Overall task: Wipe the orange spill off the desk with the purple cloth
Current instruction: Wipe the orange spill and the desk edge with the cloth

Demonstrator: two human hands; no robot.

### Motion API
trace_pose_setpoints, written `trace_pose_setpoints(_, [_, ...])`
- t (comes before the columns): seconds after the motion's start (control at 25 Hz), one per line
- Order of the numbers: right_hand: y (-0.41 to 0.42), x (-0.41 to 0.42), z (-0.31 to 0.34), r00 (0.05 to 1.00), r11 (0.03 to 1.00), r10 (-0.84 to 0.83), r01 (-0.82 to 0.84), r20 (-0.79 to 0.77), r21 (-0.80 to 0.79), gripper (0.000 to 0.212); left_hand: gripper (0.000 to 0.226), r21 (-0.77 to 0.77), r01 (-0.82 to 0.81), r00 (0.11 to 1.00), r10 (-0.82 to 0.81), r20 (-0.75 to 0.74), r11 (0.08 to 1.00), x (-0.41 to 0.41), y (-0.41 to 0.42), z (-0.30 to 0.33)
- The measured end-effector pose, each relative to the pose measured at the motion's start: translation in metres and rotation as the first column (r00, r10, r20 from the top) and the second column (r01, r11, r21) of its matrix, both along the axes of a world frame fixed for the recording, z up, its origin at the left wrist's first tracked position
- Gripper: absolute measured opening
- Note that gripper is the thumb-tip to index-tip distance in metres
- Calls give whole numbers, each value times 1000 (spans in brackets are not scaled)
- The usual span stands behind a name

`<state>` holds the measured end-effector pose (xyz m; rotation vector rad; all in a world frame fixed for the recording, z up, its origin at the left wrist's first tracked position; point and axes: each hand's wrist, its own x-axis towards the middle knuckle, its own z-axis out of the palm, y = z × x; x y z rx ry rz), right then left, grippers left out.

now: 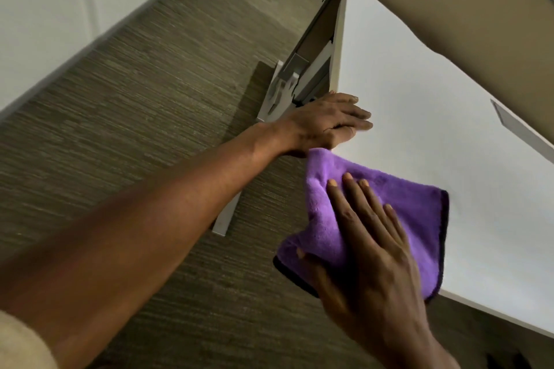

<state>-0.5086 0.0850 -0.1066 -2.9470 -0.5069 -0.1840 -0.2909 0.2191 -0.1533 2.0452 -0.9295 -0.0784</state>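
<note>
The purple cloth (398,213) with a dark hem lies over the near corner of the white desk (434,117), part of it hanging past the edge. My right hand (365,249) presses flat on the cloth, fingers spread on top and thumb curled at its lower edge. My left hand (326,123) rests on the desk's left edge just beyond the cloth, fingers extended flat on the surface. No orange spill shows on the bare desk surface; anything under the cloth is hidden.
A beige partition panel (449,3) runs along the desk's far side. A grey strip (521,129) lies on the desk at the right. The desk's grey metal leg and foot (281,87) stand on striped brown carpet (135,117). A white wall (45,9) borders the floor at left.
</note>
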Motion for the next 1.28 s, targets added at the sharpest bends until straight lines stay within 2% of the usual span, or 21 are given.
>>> trace_pose_setpoints(0.12, [-9,41,12,962,956,269,-273,-54,-110,81,50,19,21,1000,-20,-20,1000,4,4,7])
trace_pose_setpoints(0.2, [-8,62,17,920,903,371,-389,-123,-185,75,48,44,30,1000,-30,9,999,9,6,9])
trace_pose_setpoints(0.36, [6,75,20,915,891,376,-401,-148,-212,56,50,110,25,998,-30,47,994,11,7,11])
trace_pose_setpoints(0.48, [12,68,20,898,870,413,-439,-156,-226,39,51,56,-8,999,5,54,998,6,2,10])
trace_pose_setpoints(0.64, [5,50,13,793,785,576,-604,-196,-139,40,42,-5,-19,1000,19,19,1000,5,5,5])
trace_pose_setpoints(0.72, [-8,64,17,783,792,589,-609,-200,-49,46,39,-72,-19,997,14,-69,997,7,5,6])
trace_pose_setpoints(0.8, [-22,90,25,841,860,505,-509,-191,31,60,40,-137,-7,986,-16,-168,991,13,7,11])
trace_pose_setpoints(0.88, [-29,114,31,890,908,420,-415,-177,65,65,43,-111,-9,982,-13,-189,994,20,12,16])
trace_pose_setpoints(0.96, [-24,124,30,914,933,356,-360,-194,19,64,45,-76,-19,982,5,-189,997,22,15,19])
trace_pose_setpoints(1.04, [-16,112,26,907,919,374,-390,-191,-55,60,44,-87,-51,983,35,-178,995,19,12,18])
trace_pose_setpoints(1.16, [-12,82,18,837,836,519,-539,-175,-100,54,40,-131,-110,983,89,-158,985,10,11,14])
trace_pose_setpoints(1.28, [-26,75,19,787,808,583,-587,-199,48,56,36,-213,-135,987,112,-118,968,0,4,-1])
